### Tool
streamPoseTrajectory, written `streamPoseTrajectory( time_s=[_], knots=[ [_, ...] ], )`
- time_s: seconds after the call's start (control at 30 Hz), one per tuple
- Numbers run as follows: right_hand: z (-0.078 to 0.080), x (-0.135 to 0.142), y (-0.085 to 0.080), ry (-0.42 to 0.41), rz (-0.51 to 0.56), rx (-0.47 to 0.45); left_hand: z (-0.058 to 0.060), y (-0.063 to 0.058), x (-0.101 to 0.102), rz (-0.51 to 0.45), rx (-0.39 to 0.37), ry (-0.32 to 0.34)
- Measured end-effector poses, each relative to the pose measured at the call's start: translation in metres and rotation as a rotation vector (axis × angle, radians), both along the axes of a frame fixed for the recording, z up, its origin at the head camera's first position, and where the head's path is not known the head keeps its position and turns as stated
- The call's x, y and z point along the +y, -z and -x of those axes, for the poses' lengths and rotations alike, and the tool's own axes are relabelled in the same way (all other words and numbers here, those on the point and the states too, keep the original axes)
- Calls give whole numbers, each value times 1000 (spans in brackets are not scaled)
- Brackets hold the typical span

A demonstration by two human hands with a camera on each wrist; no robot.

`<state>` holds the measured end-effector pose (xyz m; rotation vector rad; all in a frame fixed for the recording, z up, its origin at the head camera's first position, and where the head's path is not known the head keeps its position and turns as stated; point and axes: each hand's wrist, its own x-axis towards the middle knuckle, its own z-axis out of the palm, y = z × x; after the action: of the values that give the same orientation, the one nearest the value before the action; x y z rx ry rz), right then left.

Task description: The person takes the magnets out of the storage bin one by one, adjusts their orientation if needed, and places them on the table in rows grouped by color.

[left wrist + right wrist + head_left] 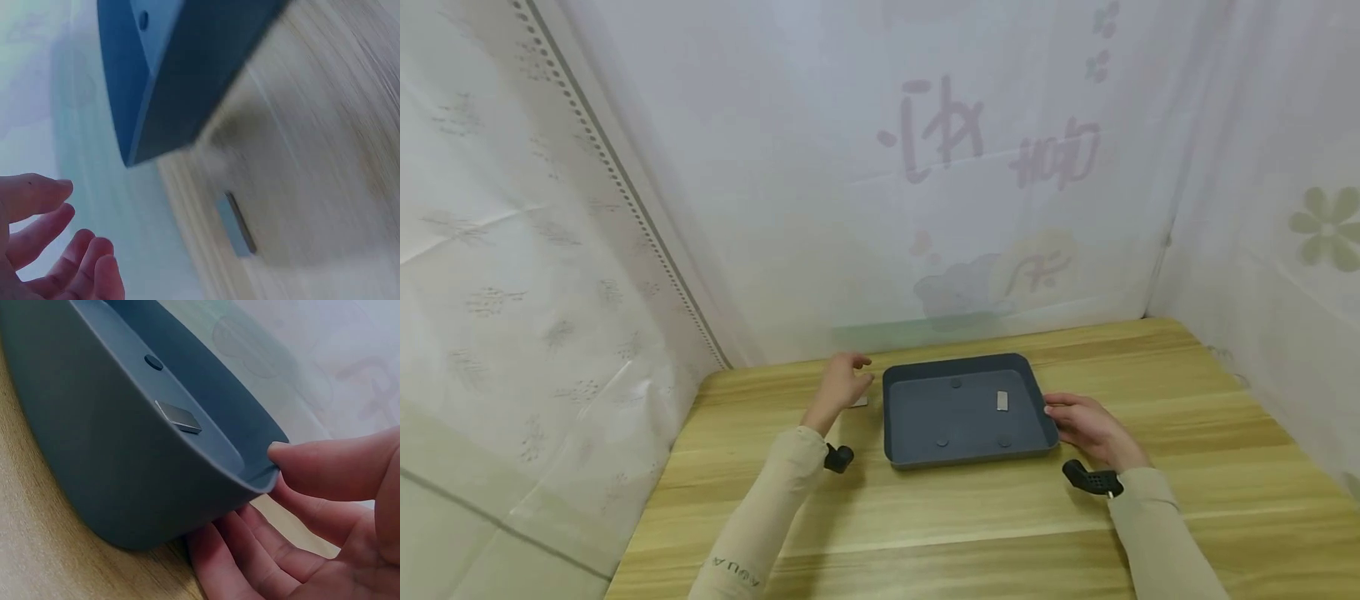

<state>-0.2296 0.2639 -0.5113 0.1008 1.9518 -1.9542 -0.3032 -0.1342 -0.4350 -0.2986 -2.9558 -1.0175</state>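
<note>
A dark blue-grey rectangular tray [917, 421] is in the middle of the wooden table. On its floor lies a small flat metallic rectangular piece [1002, 401], also seen in the right wrist view. My right hand [1086, 427] grips the tray's right side, thumb at the rim and fingers against the outer wall and underside. To the left of the tray, my left hand [841, 385] hovers with loosely bent fingers and nothing between them. Below it, a similar small rectangular piece [236, 226] rests on the table, partly hidden by the hand in the head view.
Three dark round spots, one a small disc [153, 362], mark the tray's floor. The wooden table [940, 533] extends around the tray. Pale printed curtains [850, 167] hang behind and on both sides. Each wrist carries a black camera mount [1092, 479].
</note>
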Motion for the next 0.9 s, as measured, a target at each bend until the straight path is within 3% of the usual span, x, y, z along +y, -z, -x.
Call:
streamPoseTrajectory(
  time_s=[0.27,0.5,0.6,0.73,0.9],
  knots=[
    [0,1,-1,-15,8,1,-5,-11,16,-172,-56,37],
    [-4,-1,1,-17,-1,1,-4,-21,37,-553,-338,-51],
    [-5,-1,1,-12,-7,-2,-3,-24,51,-657,-391,-76],
    [-4,-1,0,-3,-6,-5,-4,-25,69,-705,-408,-71],
    [-2,-1,0,0,2,-13,-4,-24,86,-642,-378,-38]
  ],
)
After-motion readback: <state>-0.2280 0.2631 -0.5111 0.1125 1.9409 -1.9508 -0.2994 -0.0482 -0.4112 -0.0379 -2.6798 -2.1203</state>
